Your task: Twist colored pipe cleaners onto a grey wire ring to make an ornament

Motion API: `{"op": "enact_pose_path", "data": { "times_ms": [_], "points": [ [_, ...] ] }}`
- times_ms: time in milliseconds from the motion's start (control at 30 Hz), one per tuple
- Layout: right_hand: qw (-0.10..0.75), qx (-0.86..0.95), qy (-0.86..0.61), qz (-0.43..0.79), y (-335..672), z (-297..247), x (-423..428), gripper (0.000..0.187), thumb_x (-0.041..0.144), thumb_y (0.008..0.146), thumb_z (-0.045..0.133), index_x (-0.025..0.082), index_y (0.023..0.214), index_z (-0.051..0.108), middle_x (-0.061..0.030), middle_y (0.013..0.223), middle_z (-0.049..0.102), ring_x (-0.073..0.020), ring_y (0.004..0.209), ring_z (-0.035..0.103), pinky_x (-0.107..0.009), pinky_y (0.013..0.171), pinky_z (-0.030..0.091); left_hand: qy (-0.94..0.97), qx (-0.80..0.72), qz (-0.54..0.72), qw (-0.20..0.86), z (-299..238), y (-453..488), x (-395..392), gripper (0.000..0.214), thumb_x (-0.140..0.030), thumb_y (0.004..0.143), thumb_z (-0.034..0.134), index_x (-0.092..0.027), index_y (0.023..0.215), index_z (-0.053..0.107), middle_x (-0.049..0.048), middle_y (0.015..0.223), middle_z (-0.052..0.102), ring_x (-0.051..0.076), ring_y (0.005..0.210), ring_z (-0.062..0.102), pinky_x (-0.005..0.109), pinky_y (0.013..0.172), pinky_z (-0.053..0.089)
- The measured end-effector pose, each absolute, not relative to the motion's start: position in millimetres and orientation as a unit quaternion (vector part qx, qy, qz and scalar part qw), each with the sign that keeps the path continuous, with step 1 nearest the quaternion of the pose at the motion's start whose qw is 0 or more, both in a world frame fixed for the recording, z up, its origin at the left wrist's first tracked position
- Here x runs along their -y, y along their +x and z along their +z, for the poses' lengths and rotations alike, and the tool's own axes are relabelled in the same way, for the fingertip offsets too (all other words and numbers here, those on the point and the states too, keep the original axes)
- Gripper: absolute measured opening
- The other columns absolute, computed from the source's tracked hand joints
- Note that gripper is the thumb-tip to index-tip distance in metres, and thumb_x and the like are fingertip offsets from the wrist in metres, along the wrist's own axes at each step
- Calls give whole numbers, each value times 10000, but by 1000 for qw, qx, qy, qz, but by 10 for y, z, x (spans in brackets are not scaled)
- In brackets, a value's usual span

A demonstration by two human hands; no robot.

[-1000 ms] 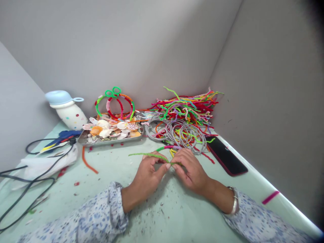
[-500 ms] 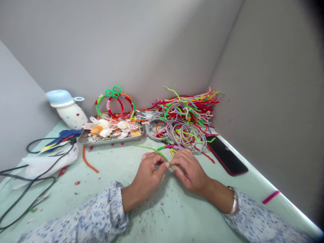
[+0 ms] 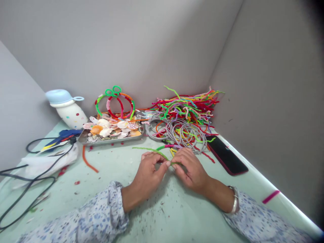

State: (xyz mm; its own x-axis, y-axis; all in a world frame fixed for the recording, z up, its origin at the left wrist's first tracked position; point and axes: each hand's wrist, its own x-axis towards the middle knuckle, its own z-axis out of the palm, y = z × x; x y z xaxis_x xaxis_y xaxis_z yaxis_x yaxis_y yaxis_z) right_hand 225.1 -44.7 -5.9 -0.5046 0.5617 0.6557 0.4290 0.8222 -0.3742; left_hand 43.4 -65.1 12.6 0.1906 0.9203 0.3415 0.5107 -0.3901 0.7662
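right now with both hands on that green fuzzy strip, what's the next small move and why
Probably a gentle bend of the loose tail of the green fuzzy strip with the left grip, while the right grip holds firm: both seem to pinch it close together, and its long tail sticks out freely past the left.

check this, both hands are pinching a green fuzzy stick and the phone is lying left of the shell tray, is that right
Wrong side: the head view shows the phone lying right of the shell tray. The left hand and right hand do pinch a green fuzzy stick.
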Motion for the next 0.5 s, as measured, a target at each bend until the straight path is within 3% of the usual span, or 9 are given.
{"op": "enact_pose_path", "data": {
  "times_ms": [500],
  "points": [
    [401,869,-284,63,2224,-56,462,87,166,877,485,204,928,545,-45,801,598,-204,785,529,-412,790,421,741,-491,393,237,170,437,646,196,-236,853,513,-193,663,538,-18,668,577,165,701,536,332,765,373]
  ]
}}
